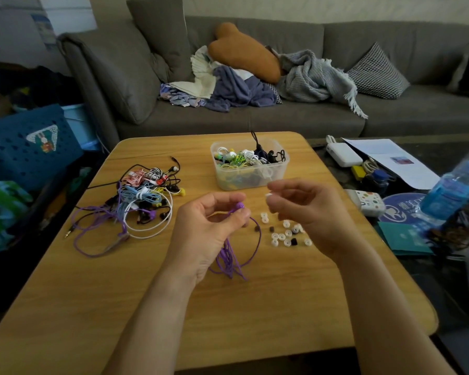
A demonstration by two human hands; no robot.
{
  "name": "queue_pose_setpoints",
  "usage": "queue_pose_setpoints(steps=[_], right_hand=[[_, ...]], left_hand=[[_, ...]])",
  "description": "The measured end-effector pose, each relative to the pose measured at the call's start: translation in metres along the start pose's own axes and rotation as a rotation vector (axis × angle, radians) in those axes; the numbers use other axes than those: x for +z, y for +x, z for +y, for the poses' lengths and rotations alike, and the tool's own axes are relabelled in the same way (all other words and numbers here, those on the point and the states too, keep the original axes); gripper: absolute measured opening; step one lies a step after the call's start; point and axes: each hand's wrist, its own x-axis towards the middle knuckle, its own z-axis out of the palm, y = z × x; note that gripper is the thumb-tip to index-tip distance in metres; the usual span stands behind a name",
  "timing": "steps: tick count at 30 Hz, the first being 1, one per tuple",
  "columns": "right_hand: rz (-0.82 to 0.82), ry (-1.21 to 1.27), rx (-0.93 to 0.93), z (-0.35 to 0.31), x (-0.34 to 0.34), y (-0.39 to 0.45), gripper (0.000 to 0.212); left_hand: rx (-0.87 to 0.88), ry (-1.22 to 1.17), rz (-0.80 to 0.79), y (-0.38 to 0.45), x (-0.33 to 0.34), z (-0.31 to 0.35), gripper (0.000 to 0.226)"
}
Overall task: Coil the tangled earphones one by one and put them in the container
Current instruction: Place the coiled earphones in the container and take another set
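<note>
Purple earphones (232, 253) gripped in left hand (211, 234) above wooden table (228, 307), uncoiled; right hand (306, 209) pinches white ear tip (269, 195); plastic container (251, 165) partly filled with coiled sets; tangled pile (144, 196) left to do

Matt wood-grain table (255, 307); translucent plastic container (251, 177); grey cloth sofa (295, 117).
</note>
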Motion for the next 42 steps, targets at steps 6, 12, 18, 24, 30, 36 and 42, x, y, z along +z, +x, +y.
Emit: queue_pose_setpoints(steps=[6,12,18,24,30,36,42], right_hand=[[-0.043,0.244,0.004,0.004,0.026,-0.002,0.022],[-0.012,0.232,-0.033,0.004,0.033,-0.004,0.016],[0.031,0.155,-0.022,0.006,0.039,-0.004,0.009],[0.109,0.236,-0.044,0.009,0.044,-0.002,0.011],[0.069,0.282,-0.045,0.009,0.042,-0.004,0.028],[0.062,0.306,-0.046,0.011,0.047,-0.003,0.024],[0.093,0.381,-0.081,0.012,0.055,-0.005,0.022]], left_hand=[[0.076,0.086,0.022,-0.001,0.001,0.0,0.025],[0.2,0.197,0.058,-0.003,0.003,0.002,0.025],[0.264,0.359,0.121,-0.006,0.005,-0.001,0.032],[0.15,0.13,0.063,-0.007,0.004,0.007,0.028],[0.126,0.011,0.081,-0.005,0.0,0.005,0.029],[0.166,-0.024,0.088,-0.004,0.0,0.004,0.027],[0.272,0.022,0.12,-0.004,0.001,0.004,0.024]])
